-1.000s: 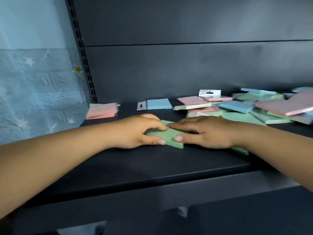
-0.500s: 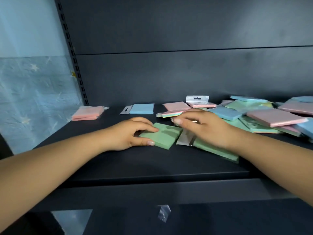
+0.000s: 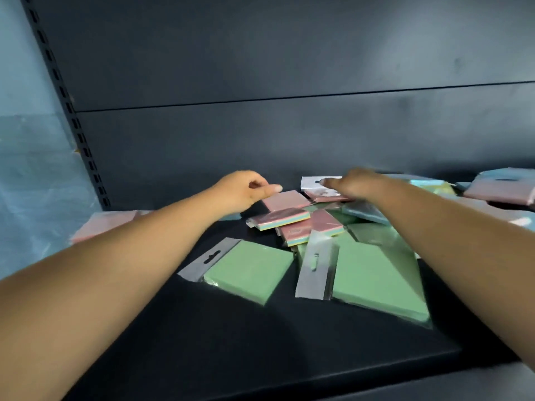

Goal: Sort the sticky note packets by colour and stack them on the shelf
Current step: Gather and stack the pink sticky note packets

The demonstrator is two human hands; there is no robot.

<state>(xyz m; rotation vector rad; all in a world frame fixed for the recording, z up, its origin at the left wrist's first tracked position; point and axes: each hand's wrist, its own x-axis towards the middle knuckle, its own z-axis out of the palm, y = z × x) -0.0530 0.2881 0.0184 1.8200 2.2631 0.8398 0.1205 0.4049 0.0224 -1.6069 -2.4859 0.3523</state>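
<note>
- Left hand [image 3: 246, 188]: I see it reaching over the dark shelf [image 3: 260, 342] toward the back, fingers loosely curled with the thumb extended to the right; it holds nothing, and its thumb tip lies just at the near-left corner of a pink packet [image 3: 286, 199].
- Right hand [image 3: 351, 185]: motion-blurred, stretched over the pile at the back. I cannot tell whether its fingers are spread or pinching; they lie over a pink packet with a white hanger tab [image 3: 324, 195].
- Two green packets lie flat at the front of the shelf: the left green packet [image 3: 249, 274] with its clear hanger tab pointing up-left, and the right green packet [image 3: 376, 280] partly under my right forearm, its tab on its left side.
- Between the hands and the green packets, two multicolour packets [image 3: 279, 221] with pink tops rest tilted on one another.
- A pink stack [image 3: 95, 227] sits at the far left of the shelf, partly hidden by my left forearm.
- More blue, green and pink packets [image 3: 498, 189] crowd the right rear, blurred.
</note>
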